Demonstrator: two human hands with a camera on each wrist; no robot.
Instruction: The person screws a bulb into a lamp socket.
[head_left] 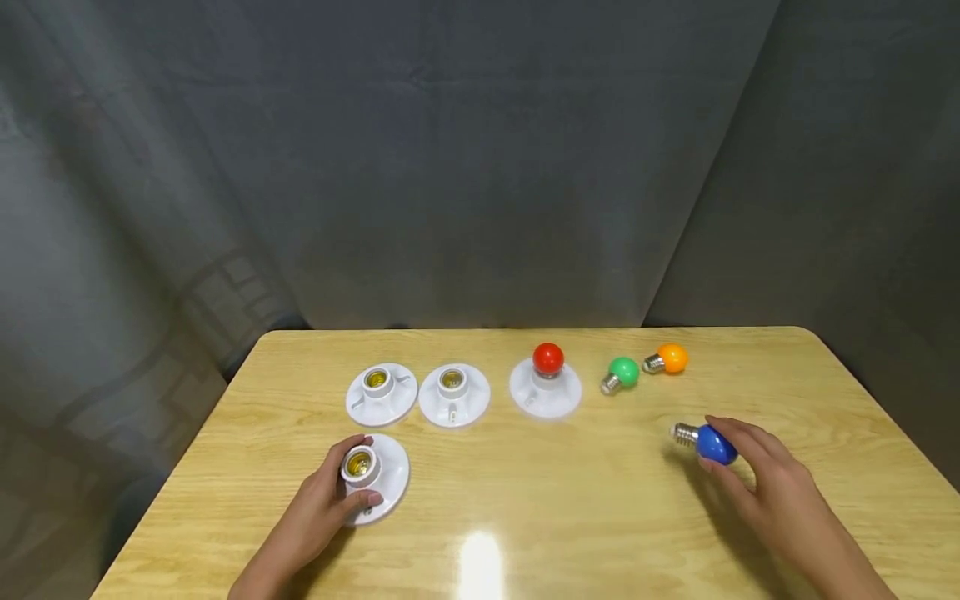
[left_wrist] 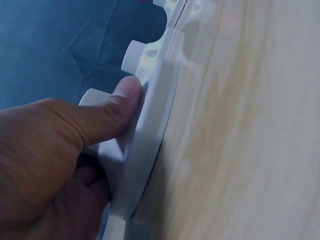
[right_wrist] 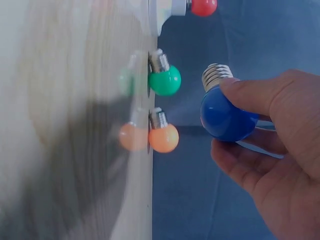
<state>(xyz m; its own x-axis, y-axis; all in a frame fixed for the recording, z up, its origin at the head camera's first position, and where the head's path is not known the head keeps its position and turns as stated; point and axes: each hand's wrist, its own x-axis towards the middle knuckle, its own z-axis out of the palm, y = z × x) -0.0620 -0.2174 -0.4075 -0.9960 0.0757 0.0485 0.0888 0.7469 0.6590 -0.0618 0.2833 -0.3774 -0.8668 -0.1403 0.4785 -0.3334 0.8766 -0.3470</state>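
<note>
In the head view my left hand (head_left: 322, 500) grips a round white lamp holder (head_left: 393, 471) at the table's near left, thumb and fingers on either side of its raised socket. The left wrist view has the thumb (left_wrist: 127, 90) lying on top of the holder's base (left_wrist: 150, 130). On the right, my right hand (head_left: 776, 479) pinches a blue light bulb (head_left: 716, 445) by its globe, held above the table. Its silver screw base points left, away from the palm. In the right wrist view the blue bulb (right_wrist: 225, 117) sits between thumb and fingers.
Two more white lamp holders (head_left: 381, 406) (head_left: 465, 407) with bare sockets stand behind the left hand. A red bulb (head_left: 548, 358) stands upright in another holder (head_left: 558, 404). A green bulb (head_left: 624, 372) and an orange bulb (head_left: 673, 358) lie on the wooden table (head_left: 570, 500). Grey cloth (head_left: 480, 167) hangs behind.
</note>
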